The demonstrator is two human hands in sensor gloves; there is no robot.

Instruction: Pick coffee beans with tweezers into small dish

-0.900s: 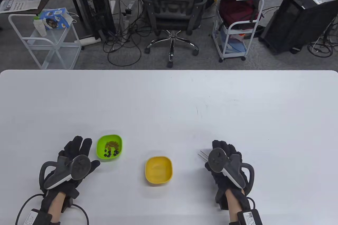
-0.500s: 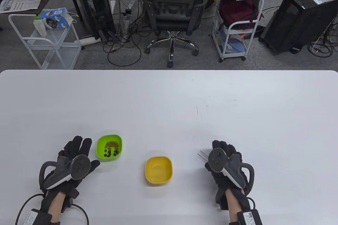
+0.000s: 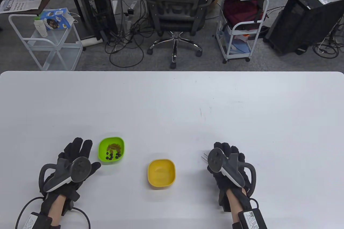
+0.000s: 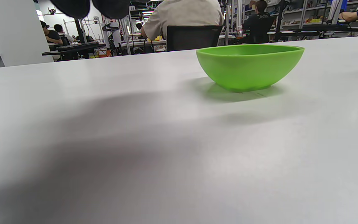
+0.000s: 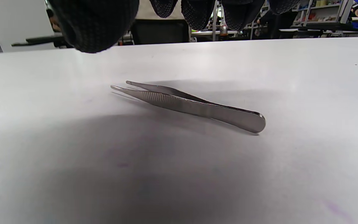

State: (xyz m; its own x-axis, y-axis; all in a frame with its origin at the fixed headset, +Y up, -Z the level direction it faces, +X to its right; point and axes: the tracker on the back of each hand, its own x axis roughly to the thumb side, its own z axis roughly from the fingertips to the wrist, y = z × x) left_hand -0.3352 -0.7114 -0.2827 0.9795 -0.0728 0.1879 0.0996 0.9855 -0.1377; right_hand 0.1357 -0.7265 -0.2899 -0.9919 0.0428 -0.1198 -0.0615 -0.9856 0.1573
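My right hand hovers with fingers spread, gripping nothing. The tweezers lie flat on the table directly beneath it, tips toward the yellow dish. To lift them cleanly I judge I should lower thumb and forefinger onto the ribbed midsection, one per blade, not the joined end. My left hand rests open just beside the green dish, which holds the coffee beans. The yellow dish, between my hands, looks empty.
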